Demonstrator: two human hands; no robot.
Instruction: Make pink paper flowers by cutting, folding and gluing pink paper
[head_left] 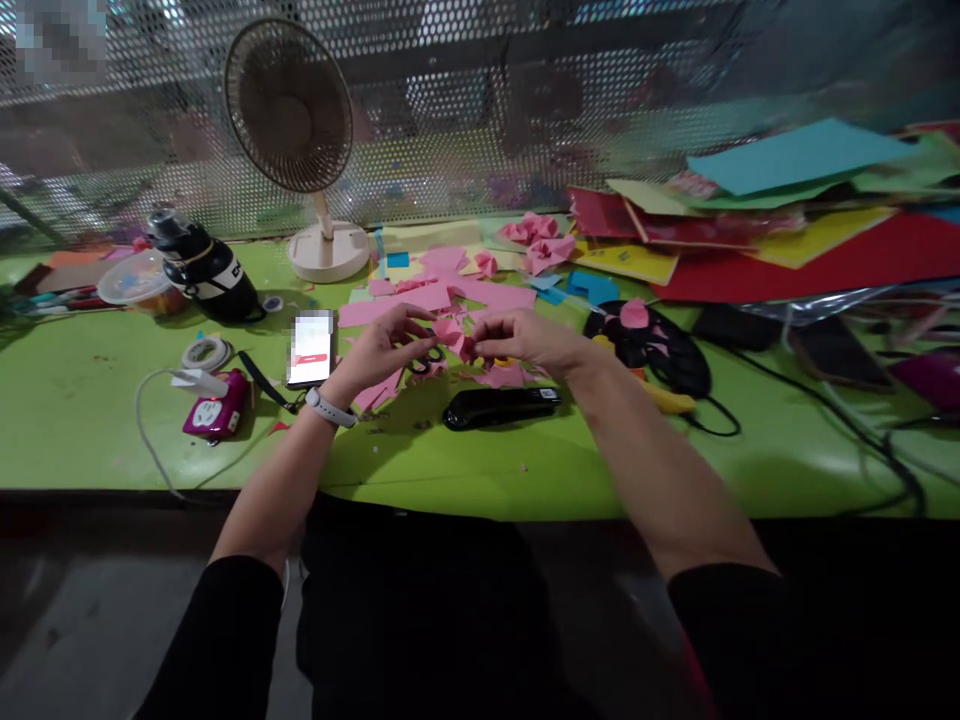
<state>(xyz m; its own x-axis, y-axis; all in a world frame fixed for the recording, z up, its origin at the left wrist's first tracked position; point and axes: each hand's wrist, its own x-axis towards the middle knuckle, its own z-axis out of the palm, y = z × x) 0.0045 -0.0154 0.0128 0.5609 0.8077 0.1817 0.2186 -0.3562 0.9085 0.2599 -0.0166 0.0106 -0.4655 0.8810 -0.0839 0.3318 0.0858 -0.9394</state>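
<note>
A folded pink paper flower (451, 334) is held up between my two hands, above the scraps. My right hand (517, 336) pinches its right side between thumb and fingers. At its left edge is my left hand (386, 348), fingers curved and thumb apart from the forefinger; whether the tips touch the paper is hard to tell. Scissors (425, 358) lie just under the left fingertips, partly hidden. Pink paper pieces (420, 303) spread behind and below the hands. Closer to me is a black stapler (501, 407). More pink paper flowers (546, 252) sit farther back.
To the left are a lit phone (311, 345), a purple power adapter (217, 408) with a cable, a tape roll (205, 354), a black bottle (206, 270) and a fan (328, 250). Rightward lie a black fan-like object (675, 360), cables and stacked coloured paper (795, 155).
</note>
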